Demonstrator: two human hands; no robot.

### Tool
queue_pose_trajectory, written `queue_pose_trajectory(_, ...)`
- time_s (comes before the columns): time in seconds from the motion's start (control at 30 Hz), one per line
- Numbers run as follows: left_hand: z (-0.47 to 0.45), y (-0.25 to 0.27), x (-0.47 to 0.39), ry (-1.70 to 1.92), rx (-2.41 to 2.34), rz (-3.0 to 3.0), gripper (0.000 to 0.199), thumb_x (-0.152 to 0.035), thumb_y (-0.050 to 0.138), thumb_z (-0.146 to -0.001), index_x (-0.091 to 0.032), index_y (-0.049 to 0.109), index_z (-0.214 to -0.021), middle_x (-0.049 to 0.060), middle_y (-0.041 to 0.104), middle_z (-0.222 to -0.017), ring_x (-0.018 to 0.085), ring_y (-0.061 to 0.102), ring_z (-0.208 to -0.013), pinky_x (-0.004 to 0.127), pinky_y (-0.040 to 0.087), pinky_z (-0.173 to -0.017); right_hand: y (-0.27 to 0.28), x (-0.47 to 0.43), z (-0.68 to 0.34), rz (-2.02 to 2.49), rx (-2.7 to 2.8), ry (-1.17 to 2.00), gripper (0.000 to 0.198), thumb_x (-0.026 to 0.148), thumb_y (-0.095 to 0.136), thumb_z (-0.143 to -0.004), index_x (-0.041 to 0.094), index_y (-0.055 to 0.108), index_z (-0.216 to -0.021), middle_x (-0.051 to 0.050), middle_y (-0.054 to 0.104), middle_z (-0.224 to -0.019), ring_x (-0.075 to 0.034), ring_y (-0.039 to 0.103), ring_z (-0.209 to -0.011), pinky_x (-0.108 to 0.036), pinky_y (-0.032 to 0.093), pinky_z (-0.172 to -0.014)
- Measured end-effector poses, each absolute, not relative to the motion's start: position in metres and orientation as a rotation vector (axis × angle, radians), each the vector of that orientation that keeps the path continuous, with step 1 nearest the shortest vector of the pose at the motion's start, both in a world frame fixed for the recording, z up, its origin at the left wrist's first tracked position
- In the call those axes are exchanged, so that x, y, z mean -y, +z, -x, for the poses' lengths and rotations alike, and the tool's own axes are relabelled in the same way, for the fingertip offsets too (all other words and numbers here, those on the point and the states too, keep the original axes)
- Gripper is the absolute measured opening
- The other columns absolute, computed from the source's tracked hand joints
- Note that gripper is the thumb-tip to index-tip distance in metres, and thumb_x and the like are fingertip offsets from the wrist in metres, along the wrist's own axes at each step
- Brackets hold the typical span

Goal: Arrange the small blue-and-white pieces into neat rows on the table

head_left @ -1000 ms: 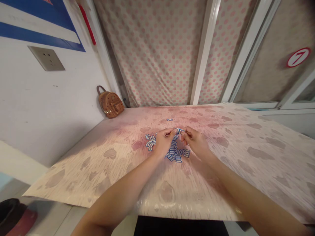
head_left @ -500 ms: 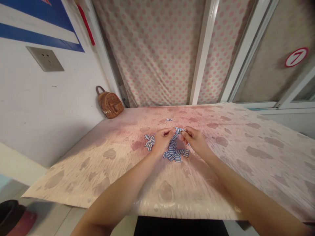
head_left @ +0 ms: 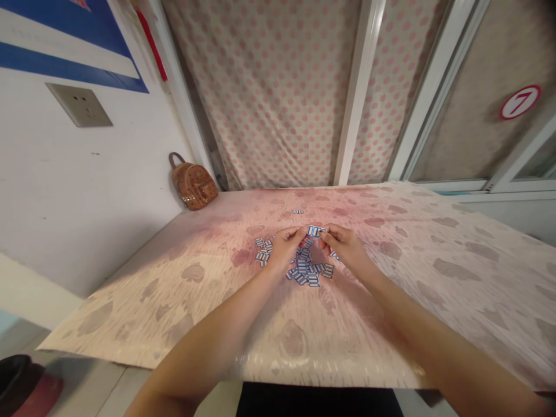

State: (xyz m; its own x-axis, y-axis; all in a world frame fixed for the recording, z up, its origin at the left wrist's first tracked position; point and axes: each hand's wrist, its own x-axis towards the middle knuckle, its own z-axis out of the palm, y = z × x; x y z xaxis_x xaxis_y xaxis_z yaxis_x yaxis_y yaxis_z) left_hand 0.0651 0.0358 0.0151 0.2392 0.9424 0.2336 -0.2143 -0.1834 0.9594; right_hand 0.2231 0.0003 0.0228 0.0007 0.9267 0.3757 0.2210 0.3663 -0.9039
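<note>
Between my two hands is a small blue-and-white piece (head_left: 315, 231) with light bars on it, raised above the table. My left hand (head_left: 286, 246) pinches its left end. The fingers of my right hand (head_left: 341, 240) close on its right end and cover part of it. Below and between the hands lies a loose pile of similar blue-and-white pieces (head_left: 304, 271). More of them form a small cluster (head_left: 262, 250) left of my left hand, partly hidden by it. Farther back, a short row of pieces (head_left: 297, 211) lies flat on the cloth.
A patterned cloth (head_left: 293, 339) covers the table. At its far left corner a small brown backpack (head_left: 196, 184) leans by the wall. Behind the table hangs a dotted curtain (head_left: 278, 92). A dark and red container (head_left: 30, 388) stands on the floor at lower left.
The held piece has shifted very slightly to the left and shows a little more of its face. Both hands keep their grip, and the pile looks the same.
</note>
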Motion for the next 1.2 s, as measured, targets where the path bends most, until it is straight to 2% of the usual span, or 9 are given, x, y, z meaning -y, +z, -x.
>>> queue_pose_trajectory(0.4,-0.066,0.017,-0.035,1.235,-0.772,-1.317,0.037,-0.050,0.073,-0.073,-0.013,0.074,-0.076,0.001,0.063,-0.065,0.011,0.049,-0.060,0.024,0.037,-0.061,0.018,-0.004,-0.225,1.107,1.472,0.802,0.031,0.047,0.059,-0.082,0.020,0.056,-0.068,0.001,0.059,-0.059,-0.010,0.051,-0.048,-0.025,0.040,-0.050)
queue_pose_trajectory(0.63,-0.062,0.022,-0.032,1.259,-0.806,-1.428,0.024,-0.037,0.072,-0.075,-0.014,0.074,-0.079,0.002,0.067,-0.070,0.013,0.055,-0.065,0.024,0.041,-0.063,0.023,-0.004,-0.230,1.175,1.576,0.787,0.028,0.043,0.054,-0.085,0.020,0.055,-0.069,0.000,0.060,-0.062,-0.011,0.053,-0.050,-0.025,0.042,-0.052)
queue_pose_trajectory(0.7,-0.060,0.023,-0.034,1.298,-0.843,-1.442,0.020,-0.033,0.070,-0.075,-0.014,0.074,-0.077,0.003,0.069,-0.071,0.013,0.057,-0.065,0.024,0.042,-0.063,0.025,-0.004,-0.237,1.304,1.633,0.680,0.022,0.038,0.051,-0.086,0.020,0.057,-0.075,-0.001,0.064,-0.067,-0.013,0.057,-0.056,-0.026,0.044,-0.057)
queue_pose_trajectory(0.77,-0.056,0.024,-0.038,1.344,-0.903,-1.466,0.017,-0.030,0.068,-0.076,-0.014,0.074,-0.075,0.002,0.070,-0.071,0.013,0.058,-0.065,0.024,0.043,-0.064,0.028,-0.002,-0.246,1.563,1.704,0.417,0.011,0.029,0.052,-0.085,0.021,0.059,-0.081,-0.003,0.068,-0.075,-0.016,0.061,-0.067,-0.027,0.044,-0.063)
queue_pose_trajectory(0.87,-0.049,0.026,-0.046,1.427,-0.982,-1.518,0.014,-0.027,0.067,-0.077,-0.015,0.074,-0.075,0.002,0.071,-0.072,0.013,0.059,-0.066,0.024,0.043,-0.065,0.033,0.002,-0.258,1.956,1.869,0.170,0.006,0.025,0.058,-0.081,0.019,0.059,-0.080,-0.007,0.069,-0.085,-0.020,0.063,-0.079,-0.028,0.040,-0.066)
queue_pose_trajectory(1.0,-0.043,0.027,-0.053,1.497,-1.003,-1.527,0.013,-0.026,0.066,-0.077,-0.015,0.074,-0.074,0.002,0.070,-0.070,0.012,0.058,-0.064,0.023,0.041,-0.062,0.035,0.007,-0.263,2.143,2.048,0.234,0.015,0.027,0.063,-0.078,0.017,0.059,-0.089,-0.010,0.068,-0.092,-0.020,0.062,-0.078,-0.028,0.038,-0.062)
queue_pose_trajectory(1.2,-0.045,0.026,-0.052,1.483,-1.018,-1.514,0.013,-0.024,0.066,-0.077,-0.015,0.074,-0.073,0.001,0.070,-0.069,0.012,0.058,-0.064,0.023,0.041,-0.062,0.025,0.005,-0.263,2.020,2.210,0.202,0.025,0.013,0.057,-0.079,0.014,0.058,-0.104,-0.012,0.067,-0.099,-0.020,0.063,-0.086,-0.027,0.039,-0.070)
